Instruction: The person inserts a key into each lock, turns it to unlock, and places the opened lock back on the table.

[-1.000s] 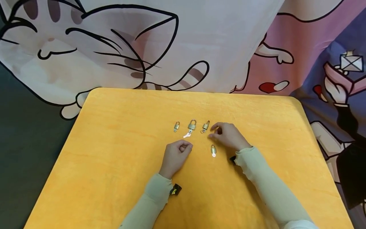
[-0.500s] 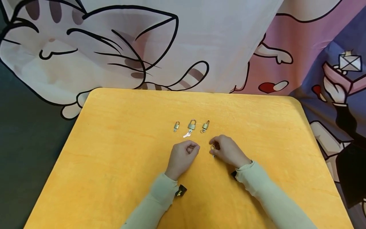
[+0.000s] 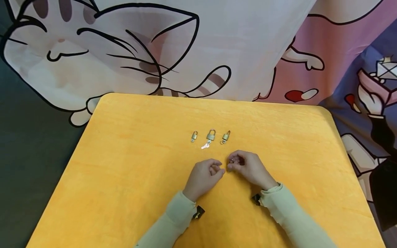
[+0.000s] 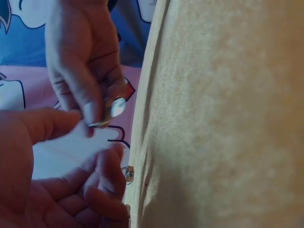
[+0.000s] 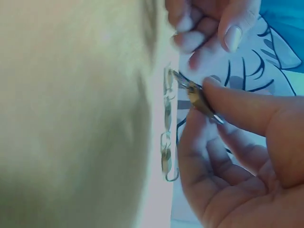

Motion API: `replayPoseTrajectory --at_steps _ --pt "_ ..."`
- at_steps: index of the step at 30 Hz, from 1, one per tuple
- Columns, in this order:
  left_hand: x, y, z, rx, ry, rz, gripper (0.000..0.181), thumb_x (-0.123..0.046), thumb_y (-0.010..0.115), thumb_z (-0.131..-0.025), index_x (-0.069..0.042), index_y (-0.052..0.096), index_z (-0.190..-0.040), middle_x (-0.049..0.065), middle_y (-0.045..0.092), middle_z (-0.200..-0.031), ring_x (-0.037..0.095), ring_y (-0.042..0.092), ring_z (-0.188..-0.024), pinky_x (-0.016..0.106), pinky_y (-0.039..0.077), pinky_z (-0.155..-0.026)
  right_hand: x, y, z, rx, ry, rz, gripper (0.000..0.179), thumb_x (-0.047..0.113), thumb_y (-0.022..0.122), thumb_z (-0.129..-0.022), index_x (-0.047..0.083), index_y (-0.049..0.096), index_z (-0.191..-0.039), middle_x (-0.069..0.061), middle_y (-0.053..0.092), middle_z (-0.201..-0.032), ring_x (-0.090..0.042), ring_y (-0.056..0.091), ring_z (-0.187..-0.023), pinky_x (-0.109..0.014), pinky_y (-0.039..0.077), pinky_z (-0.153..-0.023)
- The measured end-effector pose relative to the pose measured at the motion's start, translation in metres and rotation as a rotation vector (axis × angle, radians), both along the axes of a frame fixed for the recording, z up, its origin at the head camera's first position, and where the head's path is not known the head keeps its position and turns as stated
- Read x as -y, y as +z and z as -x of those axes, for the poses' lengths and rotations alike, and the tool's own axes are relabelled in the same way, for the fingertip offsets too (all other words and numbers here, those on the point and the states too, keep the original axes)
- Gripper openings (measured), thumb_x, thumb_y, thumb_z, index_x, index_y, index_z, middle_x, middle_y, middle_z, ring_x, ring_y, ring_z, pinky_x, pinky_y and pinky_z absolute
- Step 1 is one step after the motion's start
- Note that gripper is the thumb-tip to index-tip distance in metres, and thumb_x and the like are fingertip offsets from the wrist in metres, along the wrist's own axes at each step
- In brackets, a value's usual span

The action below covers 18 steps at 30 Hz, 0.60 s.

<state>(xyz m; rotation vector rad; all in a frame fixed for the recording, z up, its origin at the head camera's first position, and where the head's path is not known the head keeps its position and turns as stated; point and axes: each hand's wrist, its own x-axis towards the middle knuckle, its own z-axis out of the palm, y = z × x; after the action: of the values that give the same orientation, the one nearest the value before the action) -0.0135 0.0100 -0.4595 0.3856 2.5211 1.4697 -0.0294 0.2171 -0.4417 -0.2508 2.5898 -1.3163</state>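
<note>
My right hand (image 3: 231, 165) pinches a small brass padlock (image 3: 231, 161) with a key in it, lifted just off the yellow table (image 3: 124, 165). The right wrist view shows thumb and finger of that hand (image 5: 199, 102) clamped on the padlock (image 5: 197, 99). My left hand (image 3: 218, 169) is close beside it, fingers loosely curled and thumb out, holding nothing. In the left wrist view the left hand (image 4: 95, 147) lies just below the padlock (image 4: 114, 108) that the right hand (image 4: 95, 111) holds; whether the thumb touches it I cannot tell.
Three more small padlocks lie in a row farther back: left (image 3: 194, 136), middle (image 3: 211, 135), right (image 3: 225, 136). A loose silver key (image 3: 205, 146) lies by the middle one. A cartoon cat cloth (image 3: 124, 51) hangs behind the table.
My right hand drew back from the row, picked up the near padlock and lifted it. My left hand slid right and forward toward it and loosened from a fist.
</note>
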Motion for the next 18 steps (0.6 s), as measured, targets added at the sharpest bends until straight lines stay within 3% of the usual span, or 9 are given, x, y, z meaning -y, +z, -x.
replayPoseTrajectory --at_steps 4,10,18 --pt "0.002 0.001 -0.001 0.003 -0.031 0.020 0.037 -0.034 0.076 -0.091 -0.005 0.073 -0.115 -0.002 0.071 -0.091 0.002 0.056 -0.061 0.023 0.048 -0.058 0.005 0.002 0.001 0.007 -0.019 0.153 0.021 0.010 0.078 -0.089 0.002 0.071 -0.107 -0.003 0.071 -0.092 -0.017 0.065 -0.081 -0.025 0.053 -0.068" --pt "0.006 0.002 -0.001 0.008 -0.060 -0.029 0.019 -0.026 0.070 -0.097 -0.009 0.077 -0.101 -0.007 0.067 -0.076 0.003 0.054 -0.059 0.023 0.047 -0.057 0.017 0.005 0.004 0.052 -0.055 0.329 0.027 0.006 0.077 -0.089 -0.006 0.069 -0.111 -0.013 0.071 -0.098 -0.019 0.068 -0.084 -0.024 0.055 -0.072" --pt "0.013 -0.004 0.002 0.010 0.011 -0.174 0.022 -0.021 0.063 -0.101 -0.007 0.075 -0.089 0.003 0.068 -0.071 0.005 0.051 -0.054 0.023 0.043 -0.051 0.035 0.002 0.009 0.104 -0.035 0.431 0.028 0.003 0.074 -0.090 -0.009 0.067 -0.113 -0.015 0.071 -0.099 -0.017 0.068 -0.083 -0.025 0.055 -0.073"
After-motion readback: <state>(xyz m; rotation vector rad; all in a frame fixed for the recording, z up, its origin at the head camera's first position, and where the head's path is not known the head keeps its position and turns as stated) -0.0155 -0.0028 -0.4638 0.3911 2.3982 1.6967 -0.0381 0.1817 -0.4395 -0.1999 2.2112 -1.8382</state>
